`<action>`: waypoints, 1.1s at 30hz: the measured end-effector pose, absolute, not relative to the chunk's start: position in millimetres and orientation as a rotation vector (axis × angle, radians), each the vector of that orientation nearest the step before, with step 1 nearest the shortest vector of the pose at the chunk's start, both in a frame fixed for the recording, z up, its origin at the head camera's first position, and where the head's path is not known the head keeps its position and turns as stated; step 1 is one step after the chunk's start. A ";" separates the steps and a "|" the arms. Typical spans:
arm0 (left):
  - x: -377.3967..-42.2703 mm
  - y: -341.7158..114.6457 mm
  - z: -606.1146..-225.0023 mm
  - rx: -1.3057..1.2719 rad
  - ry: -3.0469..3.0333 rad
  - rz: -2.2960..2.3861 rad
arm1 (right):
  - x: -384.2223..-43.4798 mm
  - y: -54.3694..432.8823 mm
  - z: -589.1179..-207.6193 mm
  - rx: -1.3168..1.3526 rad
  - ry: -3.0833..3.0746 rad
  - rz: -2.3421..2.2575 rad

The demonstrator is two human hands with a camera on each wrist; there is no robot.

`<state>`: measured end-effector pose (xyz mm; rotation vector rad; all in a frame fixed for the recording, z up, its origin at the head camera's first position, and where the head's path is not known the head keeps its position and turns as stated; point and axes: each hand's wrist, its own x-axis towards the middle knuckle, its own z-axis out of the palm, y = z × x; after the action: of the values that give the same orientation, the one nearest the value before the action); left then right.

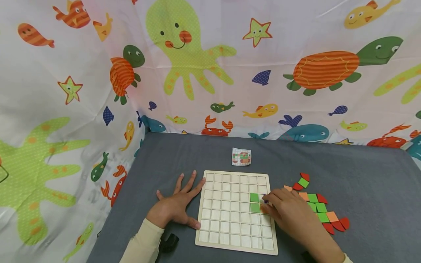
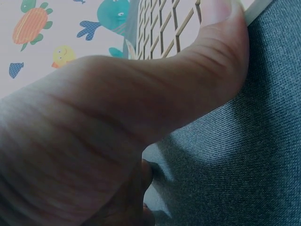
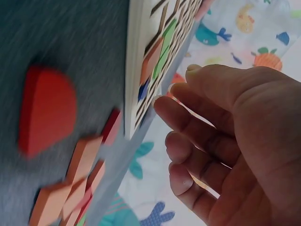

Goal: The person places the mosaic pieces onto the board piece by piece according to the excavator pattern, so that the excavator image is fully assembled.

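Observation:
My left hand (image 1: 175, 206) lies with fingers spread at the left side of a wooden grid board (image 1: 230, 247), thumb and a fingertip at its rim. My right hand (image 1: 287, 206) is over the board's right side. In the right wrist view its fingers are loosely bent, thumb and fingertips apart, with nothing between them. Just beyond the fingertips, a dark blue piece (image 3: 143, 90) sits in the grid beside an orange piece (image 3: 150, 61). Two green square tiles (image 1: 254, 202) fill neighbouring cells. In the head view, my right fingers partly cover the blue and orange pieces.
Right of the board lie loose green tiles (image 1: 320, 207), orange squares (image 1: 332, 216) and red rounded pieces (image 1: 344, 223), some behind my right hand. A small printed card (image 1: 241, 157) with a coloured grid pattern lies beyond the board. Patterned cloth (image 1: 204, 109) hangs behind the grey table (image 1: 184, 157).

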<state>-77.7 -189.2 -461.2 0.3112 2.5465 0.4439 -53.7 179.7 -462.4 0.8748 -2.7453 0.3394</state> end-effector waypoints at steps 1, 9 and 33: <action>-77.7 -189.3 -461.5 0.312 2.547 0.442 | -53.9 182.6 -462.0 0.853 -2.762 0.335; -78.6 -190.4 -462.2 0.312 2.542 0.430 | -56.3 210.0 -457.9 0.693 -2.839 0.297; -78.7 -189.8 -460.4 0.313 2.530 0.424 | -43.9 303.6 -464.6 0.214 -3.038 0.293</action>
<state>-78.7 -189.8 -460.4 0.3133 2.5297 0.4236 -43.9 303.6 -464.6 0.2142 -3.0383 0.2933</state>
